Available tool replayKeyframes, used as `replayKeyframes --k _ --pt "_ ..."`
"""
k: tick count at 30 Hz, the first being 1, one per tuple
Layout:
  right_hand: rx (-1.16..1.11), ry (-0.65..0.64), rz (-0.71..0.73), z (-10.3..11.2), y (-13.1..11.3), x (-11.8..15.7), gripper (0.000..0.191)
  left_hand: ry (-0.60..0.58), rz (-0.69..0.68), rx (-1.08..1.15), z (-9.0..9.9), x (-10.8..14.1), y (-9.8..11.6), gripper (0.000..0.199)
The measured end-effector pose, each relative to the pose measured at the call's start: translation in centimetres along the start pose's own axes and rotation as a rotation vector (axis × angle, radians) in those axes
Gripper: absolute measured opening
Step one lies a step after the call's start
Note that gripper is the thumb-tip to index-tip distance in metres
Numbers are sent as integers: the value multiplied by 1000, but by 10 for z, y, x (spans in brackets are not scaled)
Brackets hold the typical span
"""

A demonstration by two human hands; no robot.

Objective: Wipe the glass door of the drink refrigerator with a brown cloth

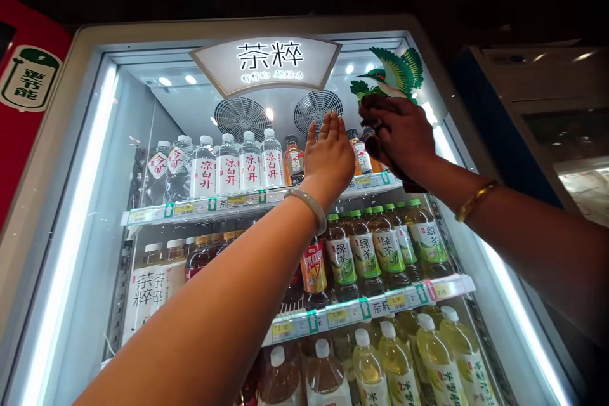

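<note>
In front of me stands a lit drinks fridge with a glass door (157,92). My left hand (329,155) is raised with its palm toward the glass and its fingers stretched out; it holds nothing, and a pale grey bangle (311,206) circles its wrist. To its right, my right hand (406,133) is closed around a dark brown cloth (413,184) at the upper right of the door. Part of the cloth hangs below the palm. A gold bangle (476,198) is on that wrist. Just above this hand is a green bird decal (397,70).
Clear water bottles (228,168) line the top shelf behind the glass. Green tea bottles (364,250) stand on the middle shelf, pale yellow drinks (404,361) below. A fan-shaped sign (269,63) is at the top. A red cabinet (23,127) adjoins the left side.
</note>
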State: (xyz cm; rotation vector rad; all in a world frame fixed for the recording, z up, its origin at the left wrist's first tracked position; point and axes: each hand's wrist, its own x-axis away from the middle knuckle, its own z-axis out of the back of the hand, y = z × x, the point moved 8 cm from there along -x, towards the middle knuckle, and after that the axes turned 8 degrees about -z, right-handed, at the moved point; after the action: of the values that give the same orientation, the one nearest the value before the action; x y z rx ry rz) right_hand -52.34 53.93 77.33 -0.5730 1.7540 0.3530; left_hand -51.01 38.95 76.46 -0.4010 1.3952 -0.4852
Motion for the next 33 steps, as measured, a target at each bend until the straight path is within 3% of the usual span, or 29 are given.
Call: replayKeyframes --k 2,5,9,11,13,16,20,24,26,29,31,33 --pt "10 15 14 -7 -20 0 39 1 3 10 2 0 -4 64" --pt "0 -6 193 -7 -48 30 37 -21 3 14 5 7 -11 65" --pt "4 -68 390 8 -40 65 31 -43 -53 -3 9 22 -17 65" --pt "11 -53 320 10 -26 52 30 -43 -79 -12 11 26 -21 64" --pt "22 2 143 3 -19 25 34 -44 -90 -20 11 26 -24 63" --pt "34 54 3 -17 -40 -2 37 -35 -85 -29 12 26 -32 63" --pt "12 47 201 -27 -88 22 34 -9 -68 -24 16 33 -44 64" --pt "-10 2 388 -15 -84 54 29 -20 -39 -7 18 44 -53 63" --pt "-1 8 344 -15 -74 43 30 -39 -42 -4 18 46 -54 64" --pt "33 63 132 -25 -70 13 36 -48 -40 6 18 44 -54 65" --pt "28 72 92 -33 -86 7 38 -34 -22 15 21 44 -56 64" --pt "6 52 178 -36 -107 19 36 -19 0 23 25 47 -60 64"
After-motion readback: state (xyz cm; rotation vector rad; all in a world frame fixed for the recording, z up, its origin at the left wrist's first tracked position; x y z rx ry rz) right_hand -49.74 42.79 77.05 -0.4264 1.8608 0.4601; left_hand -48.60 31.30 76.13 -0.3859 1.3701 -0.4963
